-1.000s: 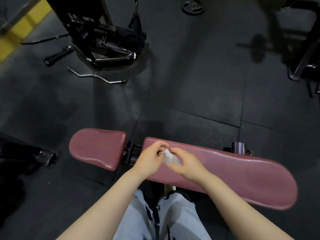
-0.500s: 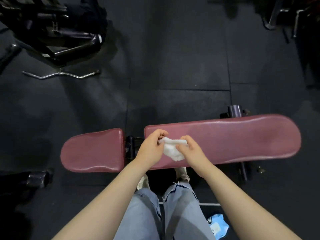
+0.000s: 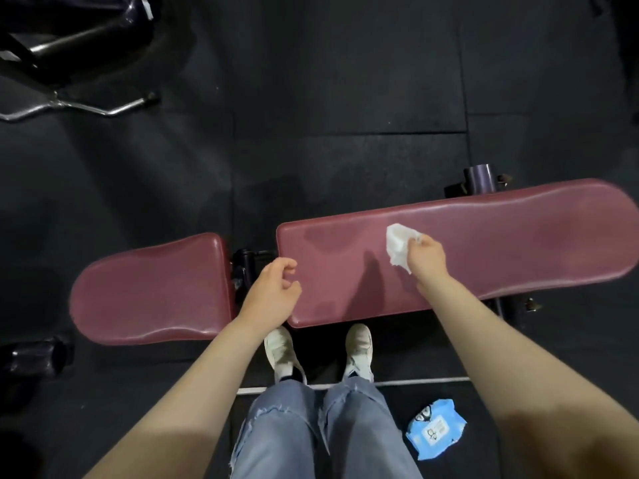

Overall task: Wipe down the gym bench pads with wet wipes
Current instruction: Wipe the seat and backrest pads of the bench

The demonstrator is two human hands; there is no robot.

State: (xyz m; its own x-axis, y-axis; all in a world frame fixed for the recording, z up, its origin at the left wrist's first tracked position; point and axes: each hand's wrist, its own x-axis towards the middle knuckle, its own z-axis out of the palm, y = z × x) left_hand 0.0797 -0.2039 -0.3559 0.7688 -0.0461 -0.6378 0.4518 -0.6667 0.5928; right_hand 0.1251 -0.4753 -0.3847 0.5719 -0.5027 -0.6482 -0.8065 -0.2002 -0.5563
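Observation:
A maroon gym bench lies across the view in two parts: a long back pad [image 3: 518, 250] on the right and a shorter seat pad [image 3: 148, 292] on the left. My right hand [image 3: 427, 261] grips a bunched white wet wipe [image 3: 397, 245] against the middle of the long pad. A darker damp patch shows on that pad to the left of the wipe. My left hand [image 3: 273, 292] hovers over the gap between the pads, its fingers loosely curled and holding nothing.
A blue wet-wipe pack [image 3: 435, 430] lies on the black rubber floor by my right leg. My white shoes [image 3: 283, 354] stand against the bench's near side. A curl bar [image 3: 79, 107] and a machine frame [image 3: 69, 32] occupy the far left. The bench's dark post [image 3: 479, 178] rises behind the long pad.
My left hand has let go of the wipe and drawn back left. My right hand has carried the wipe to the right along the long pad. The view has tilted further down.

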